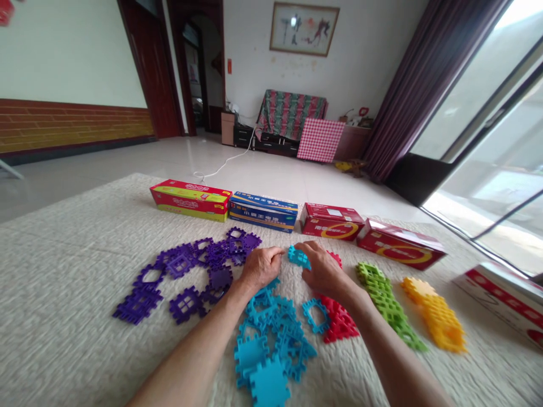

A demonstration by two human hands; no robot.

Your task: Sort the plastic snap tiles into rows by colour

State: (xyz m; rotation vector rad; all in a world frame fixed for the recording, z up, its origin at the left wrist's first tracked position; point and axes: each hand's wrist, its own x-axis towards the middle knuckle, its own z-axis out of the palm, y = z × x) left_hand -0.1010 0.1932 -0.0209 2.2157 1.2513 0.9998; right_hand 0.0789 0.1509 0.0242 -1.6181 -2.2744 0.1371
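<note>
My right hand [324,270] is closed on a light-blue interlocking tile piece [298,257], above the pale quilted mat. Just left of it, my left hand [262,268] is closed, thumb and forefinger pressed together; whatever may be between them is hidden. Below my hands lies a loose heap of light-blue tiles [271,339], some solid and some with open middles. One light-blue square frame [316,315] lies apart from the heap, beside red tiles [339,322] partly covered by my right arm. Purple tiles [186,263] are scattered to the left.
A row of green tiles [384,302] and a row of yellow tiles [436,314] lie to the right. Behind stand a red-and-yellow box [190,200], a blue box [263,212] and two dark-red boxes [333,221]. A white-and-red box [504,297] sits far right.
</note>
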